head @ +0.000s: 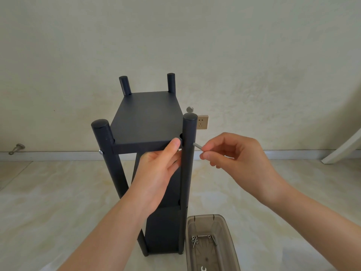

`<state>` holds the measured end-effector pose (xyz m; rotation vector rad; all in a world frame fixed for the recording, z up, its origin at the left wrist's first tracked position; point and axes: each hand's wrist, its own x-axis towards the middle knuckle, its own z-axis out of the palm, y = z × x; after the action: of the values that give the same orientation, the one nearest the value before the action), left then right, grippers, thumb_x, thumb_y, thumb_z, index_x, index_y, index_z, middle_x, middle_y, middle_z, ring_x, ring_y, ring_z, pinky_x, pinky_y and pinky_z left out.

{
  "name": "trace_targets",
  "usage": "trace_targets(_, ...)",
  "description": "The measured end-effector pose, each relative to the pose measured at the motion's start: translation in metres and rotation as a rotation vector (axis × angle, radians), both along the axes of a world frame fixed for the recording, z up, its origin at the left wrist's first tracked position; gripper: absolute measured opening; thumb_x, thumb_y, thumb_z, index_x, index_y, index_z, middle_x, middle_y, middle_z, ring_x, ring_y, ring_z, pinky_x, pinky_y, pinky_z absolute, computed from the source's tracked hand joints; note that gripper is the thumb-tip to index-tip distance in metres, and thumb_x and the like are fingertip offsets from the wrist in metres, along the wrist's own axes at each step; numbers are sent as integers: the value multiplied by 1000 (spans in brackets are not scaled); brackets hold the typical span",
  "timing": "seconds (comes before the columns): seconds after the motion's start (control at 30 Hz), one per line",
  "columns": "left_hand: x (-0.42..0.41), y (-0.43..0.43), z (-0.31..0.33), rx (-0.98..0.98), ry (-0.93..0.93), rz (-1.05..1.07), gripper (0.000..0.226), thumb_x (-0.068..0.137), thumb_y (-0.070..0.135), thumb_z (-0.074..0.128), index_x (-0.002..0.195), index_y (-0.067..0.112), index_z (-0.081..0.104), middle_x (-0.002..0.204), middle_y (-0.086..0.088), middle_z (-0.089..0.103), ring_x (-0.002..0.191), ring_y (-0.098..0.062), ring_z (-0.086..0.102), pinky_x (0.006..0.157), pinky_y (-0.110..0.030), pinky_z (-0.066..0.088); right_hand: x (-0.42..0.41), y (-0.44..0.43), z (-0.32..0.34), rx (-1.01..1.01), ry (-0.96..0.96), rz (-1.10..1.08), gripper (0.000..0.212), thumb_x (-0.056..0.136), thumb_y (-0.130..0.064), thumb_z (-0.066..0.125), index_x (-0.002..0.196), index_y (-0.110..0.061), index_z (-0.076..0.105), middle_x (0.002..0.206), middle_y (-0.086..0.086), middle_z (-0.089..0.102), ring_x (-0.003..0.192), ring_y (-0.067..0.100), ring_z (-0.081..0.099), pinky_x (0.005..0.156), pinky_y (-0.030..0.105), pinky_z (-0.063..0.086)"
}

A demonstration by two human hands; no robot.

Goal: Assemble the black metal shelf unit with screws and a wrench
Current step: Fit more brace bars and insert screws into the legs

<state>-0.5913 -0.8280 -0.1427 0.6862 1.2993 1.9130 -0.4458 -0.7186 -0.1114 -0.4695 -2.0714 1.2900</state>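
Plastered wall (175, 36) behind, pale marbled floor (48, 192) below.

Black shelf unit (148, 118) stands upright on the floor, centre of view, close to the wall. It has four round posts, with the top panel set a little below the post caps and lower panels visible underneath. Near-left post (105, 141) leans outward in this wide view. Near-right post (187, 163) is roughly vertical.

Left hand (158, 169) grips the front edge of the top panel, just beside the near-right post. The thumb lies on the edge and the fingers curl under it (their tips are hidden behind the post).

Right hand (234, 153) is on the outer side of the near-right post. Thumb and forefinger are closed in a pinch on a grey screw (197, 145), the other fingers curled loosely. The screw lies near horizontal at top-panel level, its tip touching the post's side.

Brown translucent plastic tray (228, 241) sits on the floor, just right of the unit's foot. Inside it are loose screws (195, 240) in a small cluster. A pale wrench (203, 268) is cut off by the frame's lower edge.

Wall socket (202, 122) shows low on the wall behind the near-right post.

Fitted screw head (101, 152) sits on the outer side of the near-left post, at panel level.
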Motion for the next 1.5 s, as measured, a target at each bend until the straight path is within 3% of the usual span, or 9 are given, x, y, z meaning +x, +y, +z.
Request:
trace_targets(0.1,2,0,2,10,-33,14,16,78,37,69,88,34,80,105,4,76,106,-17,70,80,-21,57,-4,-1,1,-21,23,-17,13,83,-12,77,80,-24,72,75,-7,74,64,5,64,62,12,47)
trace_targets(0.27,4,1,1,31,-41,63,14,76,35,70,83,29,80,103,-2,77,102,-19,72,75,-21,57,-9,-3,-1,-22,-6,-84,11,78,-22,81,83,-27,73,76,-11,74,75,7,69,73,21,56)
trace_targets(0.4,6,3,-1,5,-42,116,18,74,35,72,84,23,81,102,-6,77,100,-20,73,81,-26,58,-13,-4,-2,13,9,-112,10,80,-22,79,79,-29,72,77,-15,73,77,4,69,66,17,54)
trace_targets(0.6,9,5,0,-34,-6,236,39,68,35,76,101,14,74,100,-2,77,98,-18,73,93,-36,53,-19,-3,-3,-11,13,-111,11,82,-17,78,80,-27,73,77,-14,73,74,2,68,62,10,47)
trace_targets(0.87,6,4,-2,-51,32,242,31,67,37,76,93,20,77,97,1,77,98,-15,73,91,-33,52,-23,-4,-1,-62,35,-129,9,81,-18,78,77,-24,73,71,-12,73,63,-1,65,57,8,47)
trace_targets(1.07,5,2,-3,-52,27,222,15,68,36,75,81,29,80,95,3,78,95,-12,73,80,-27,51,-24,-4,-2,55,-1,-149,6,83,-25,77,79,-26,73,74,-13,73,75,5,69,68,13,52)
trace_targets(1.23,5,3,-3,-55,34,221,34,69,37,73,97,19,75,97,0,77,97,-14,73,82,-28,51,-24,-1,-1,-8,6,-108,7,83,-24,76,77,-22,73,70,-10,73,68,2,68,62,9,48)
trace_targets(1.33,5,3,-4,-63,36,220,38,69,38,73,100,16,74,98,0,77,99,-15,72,83,-29,51,-26,0,0,-52,3,-110,10,83,-25,76,76,-19,72,67,-9,72,57,-1,61,56,8,45)
trace_targets(1.5,5,3,-4,-59,39,225,38,69,38,74,100,16,75,98,0,77,98,-14,73,82,-28,50,-28,0,0,-40,-3,-128,13,81,-25,78,75,-17,70,64,-8,70,54,-1,59,54,7,43)
